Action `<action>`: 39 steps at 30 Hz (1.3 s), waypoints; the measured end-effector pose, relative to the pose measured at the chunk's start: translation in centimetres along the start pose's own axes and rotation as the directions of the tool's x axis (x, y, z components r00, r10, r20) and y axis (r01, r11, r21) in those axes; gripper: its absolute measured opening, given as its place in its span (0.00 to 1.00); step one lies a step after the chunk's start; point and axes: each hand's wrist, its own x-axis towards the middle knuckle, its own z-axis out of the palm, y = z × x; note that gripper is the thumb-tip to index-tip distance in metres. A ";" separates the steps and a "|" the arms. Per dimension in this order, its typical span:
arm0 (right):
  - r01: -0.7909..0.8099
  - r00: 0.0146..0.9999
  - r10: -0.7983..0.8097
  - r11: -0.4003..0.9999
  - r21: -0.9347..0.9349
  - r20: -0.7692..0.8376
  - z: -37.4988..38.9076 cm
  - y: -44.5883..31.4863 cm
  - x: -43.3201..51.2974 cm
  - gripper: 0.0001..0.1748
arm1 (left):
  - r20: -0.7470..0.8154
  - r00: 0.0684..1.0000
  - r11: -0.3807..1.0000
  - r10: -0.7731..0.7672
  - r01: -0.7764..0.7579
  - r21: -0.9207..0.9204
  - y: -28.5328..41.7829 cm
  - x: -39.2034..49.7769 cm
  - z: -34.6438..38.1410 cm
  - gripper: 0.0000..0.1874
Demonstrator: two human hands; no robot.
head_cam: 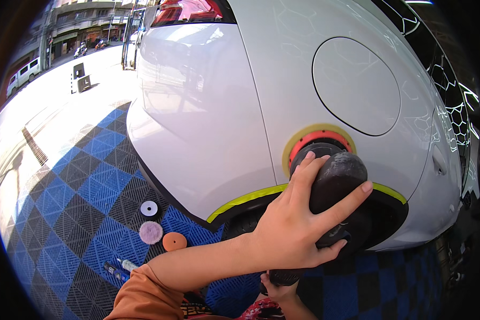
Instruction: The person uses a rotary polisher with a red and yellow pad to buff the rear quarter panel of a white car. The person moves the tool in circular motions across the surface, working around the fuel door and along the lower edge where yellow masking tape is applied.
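My left hand [296, 224] lies over the head of a black polishing machine [338, 176], its fingers spread around the housing. Below it, partly hidden, my right hand [280, 289] grips the machine's rear end. The machine's yellow foam pad [290, 146], on a red backing plate [304, 140], rests against the white rear quarter panel [288, 96] of a car. The pad sits below the round fuel flap [356, 86] and just above yellow-green masking tape [244, 200] along the wheel arch. Part of that tape is hidden behind the machine and my left hand.
On the blue and black floor tiles [100, 184] lie a black pad with a white centre [149, 209], a purple wool pad [151, 233], an orange foam pad [175, 241] and two tubes [116, 272]. The rear bumper [176, 160] curves down at left. A sunlit street lies beyond.
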 end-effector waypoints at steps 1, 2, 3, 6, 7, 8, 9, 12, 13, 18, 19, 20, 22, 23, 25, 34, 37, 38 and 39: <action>0.069 0.998 -0.068 0.996 -0.054 0.017 -0.2 -1.0 1.0 0.23 | 0.002 1.000 1.000 -0.007 0.007 0.007 -0.1 0.4 -0.5 0.51; 0.130 0.991 -0.127 0.984 -0.119 0.034 -0.2 -2.0 1.9 0.21 | -0.014 1.000 1.000 0.000 0.001 0.017 -0.3 0.9 -1.0 0.52; 0.131 0.991 -0.128 0.984 -0.119 0.032 -0.1 -3.2 2.6 0.18 | -0.077 0.997 0.999 -0.025 0.023 -0.022 -0.4 1.5 -1.5 0.53; 0.137 0.991 -0.132 0.971 -0.195 0.040 0.0 -7.1 4.9 0.12 | -0.122 0.992 0.998 0.012 -0.004 0.061 -1.5 3.8 -3.8 0.53; 0.154 0.986 -0.134 0.955 -0.252 0.098 -0.2 -8.4 5.8 0.13 | -0.168 0.985 0.995 0.029 -0.012 0.101 -1.9 4.6 -4.6 0.53; 0.173 0.980 -0.131 0.936 -0.306 0.153 -0.4 -9.8 6.7 0.14 | -0.227 0.973 0.996 0.038 -0.019 0.086 -2.3 5.6 -5.2 0.53; 0.192 0.971 -0.124 0.915 -0.356 0.203 -0.4 -11.0 7.6 0.16 | -0.276 0.959 0.995 0.062 -0.037 0.097 -2.8 6.6 -6.1 0.51; 0.250 0.954 -0.177 0.917 -0.311 0.244 0.2 -14.0 10.5 0.25 | -0.310 0.951 0.990 -0.019 0.061 0.127 -3.6 9.7 -8.6 0.47; 0.261 0.947 -0.181 0.915 -0.309 0.267 0.4 -14.8 11.6 0.28 | -0.358 0.931 0.984 0.067 -0.003 0.176 -3.5 10.6 -9.2 0.46; 0.292 0.922 -0.217 0.934 -0.208 0.321 1.8 -17.1 15.4 0.38 | -0.261 0.953 0.975 -0.151 0.100 -0.200 -3.5 14.0 -12.9 0.46; 0.284 0.917 -0.221 0.946 -0.155 0.331 2.0 -17.0 15.5 0.41 | -0.253 0.958 0.983 -0.138 0.100 -0.155 -3.8 14.5 -13.3 0.46; 0.388 0.870 -0.332 0.917 -0.090 0.364 2.3 -16.8 15.7 0.46 | -0.242 0.962 0.987 -0.129 0.103 -0.120 -4.1 14.6 -13.4 0.46; 0.301 0.875 -0.262 0.953 -0.034 0.408 2.7 -15.9 14.9 0.50 | -0.286 0.942 0.984 -0.173 0.179 -0.007 -5.0 14.6 -13.4 0.45; 0.228 0.880 -0.198 0.973 -0.019 0.432 2.5 -15.4 14.2 0.49 | -0.295 0.944 0.988 -0.149 0.155 -0.003 -5.1 13.7 -13.2 0.45; 0.254 0.879 -0.220 0.967 -0.024 0.424 3.0 -13.5 13.6 0.49 | -0.333 0.941 0.982 -0.066 0.120 0.143 -5.4 12.5 -12.7 0.45; 0.155 0.905 -0.105 0.984 -0.089 0.413 4.4 -7.4 10.0 0.55 | -0.287 0.957 0.977 -0.049 0.105 0.184 -5.7 5.3 -11.0 0.53; 0.167 0.901 -0.111 0.981 -0.099 0.420 4.2 -7.7 10.5 0.56 | -0.283 0.958 0.970 -0.042 0.107 0.219 -5.7 5.5 -11.0 0.52; 0.227 0.897 -0.174 0.970 -0.084 0.407 4.1 -8.2 11.0 0.56 | -0.294 0.954 0.966 -0.052 0.122 0.226 -5.7 6.2 -11.3 0.52; 0.237 0.892 -0.180 0.967 -0.090 0.414 3.9 -8.7 11.7 0.56 | -0.299 0.952 0.966 -0.068 0.138 0.218 -5.8 7.1 -11.7 0.51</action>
